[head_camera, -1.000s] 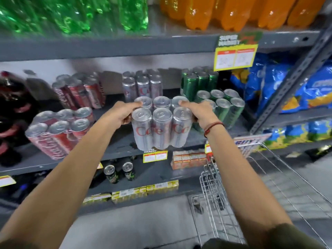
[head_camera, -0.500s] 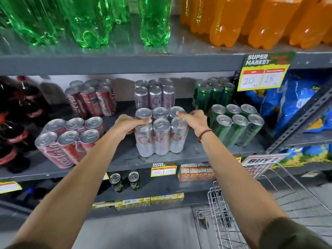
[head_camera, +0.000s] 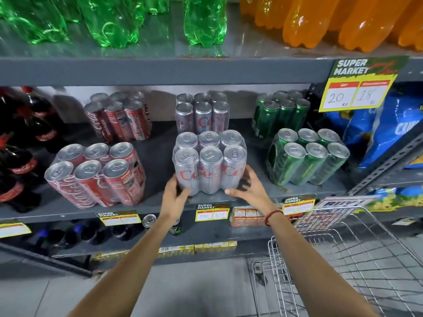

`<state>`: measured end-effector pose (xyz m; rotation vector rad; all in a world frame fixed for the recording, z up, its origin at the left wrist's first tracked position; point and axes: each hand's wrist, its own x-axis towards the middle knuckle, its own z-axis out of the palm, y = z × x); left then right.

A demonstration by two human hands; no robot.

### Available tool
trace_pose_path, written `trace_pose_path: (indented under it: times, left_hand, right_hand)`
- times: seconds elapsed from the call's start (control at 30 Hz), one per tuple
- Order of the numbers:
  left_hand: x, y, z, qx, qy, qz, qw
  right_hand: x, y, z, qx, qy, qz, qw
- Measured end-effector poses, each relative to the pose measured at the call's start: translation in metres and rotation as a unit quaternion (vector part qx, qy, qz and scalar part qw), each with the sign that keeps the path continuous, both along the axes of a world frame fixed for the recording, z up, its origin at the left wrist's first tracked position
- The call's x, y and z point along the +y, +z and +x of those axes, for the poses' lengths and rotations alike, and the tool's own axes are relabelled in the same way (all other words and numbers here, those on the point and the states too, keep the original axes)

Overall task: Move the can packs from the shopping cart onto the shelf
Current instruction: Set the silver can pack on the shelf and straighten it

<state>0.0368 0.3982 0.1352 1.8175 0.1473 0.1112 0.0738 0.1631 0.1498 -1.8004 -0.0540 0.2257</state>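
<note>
A shrink-wrapped silver can pack [head_camera: 209, 164] stands upright on the grey middle shelf [head_camera: 158, 156], near its front edge and in front of a second silver pack [head_camera: 202, 114]. My left hand [head_camera: 176, 194] cups the pack's lower left corner, thumb on its front. My right hand [head_camera: 248, 189] hovers at the lower right corner with fingers spread, a dark gap between palm and cans. The wire shopping cart [head_camera: 343, 259] is at the lower right; no packs show in the part I can see.
Red can packs [head_camera: 96, 175] stand left of the silver ones, green can packs [head_camera: 306, 156] right. Dark cola bottles [head_camera: 20, 145] fill the far left. Green and orange bottles line the upper shelf. Price tags [head_camera: 212, 212] hang on the shelf lip. Blue snack bags [head_camera: 389, 124] are at the right.
The silver pack has gone from held in the air to standing on the shelf. Both hands slid from its top down to its lower front corners, and the right hand opened.
</note>
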Motion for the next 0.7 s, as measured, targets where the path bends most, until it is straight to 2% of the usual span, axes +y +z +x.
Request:
trace_pose_path:
  times: [0.07, 0.2, 0.43, 0.7]
  left_hand:
    - [-0.008, -0.007, -0.002, 0.030, 0.024, 0.044, 0.998]
    - [-0.006, -0.014, -0.001, 0.042, 0.029, 0.098, 0.994]
    - [-0.002, -0.017, -0.007, 0.026, 0.025, 0.133, 0.991]
    - [-0.004, -0.020, -0.018, 0.016, 0.030, 0.129, 0.991]
  right_hand:
    - [0.006, -0.006, 0.004, 0.001, 0.001, -0.012, 1.000]
    - [0.017, -0.015, 0.007, -0.040, -0.059, -0.105, 0.992]
    - [0.011, -0.015, 0.002, -0.068, -0.054, -0.122, 0.989]
    - [0.006, -0.025, -0.011, -0.065, -0.029, -0.088, 0.994]
